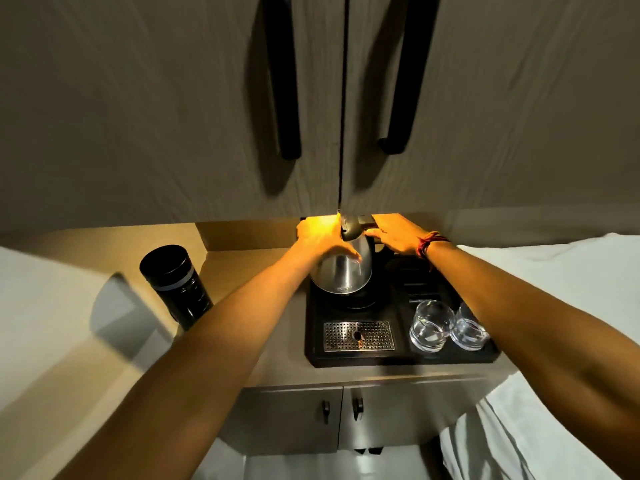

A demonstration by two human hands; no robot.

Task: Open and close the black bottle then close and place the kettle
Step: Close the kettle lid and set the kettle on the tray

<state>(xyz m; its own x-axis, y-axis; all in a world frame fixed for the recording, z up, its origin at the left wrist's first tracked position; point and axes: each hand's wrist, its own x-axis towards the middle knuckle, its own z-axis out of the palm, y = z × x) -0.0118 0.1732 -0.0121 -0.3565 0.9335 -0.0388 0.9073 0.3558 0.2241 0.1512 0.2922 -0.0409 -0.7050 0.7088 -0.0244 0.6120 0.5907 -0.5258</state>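
A steel kettle [343,271] with a black lid and handle stands on its round base on the black tray [346,358]. My left hand [322,237] lies over the kettle's top left side, fingers spread down on the steel body. My right hand [394,235] grips the black handle at the kettle's upper right. The lid's exact position is hidden by my hands. The black bottle [176,284] stands upright with its cap on, on the counter to the left, apart from both hands.
Two empty glasses [446,325] sit at the tray's right front, and a perforated metal drip grate [358,336] at its front middle. Upper cabinet doors with long black handles [287,81] hang close above. White bedding lies to the right.
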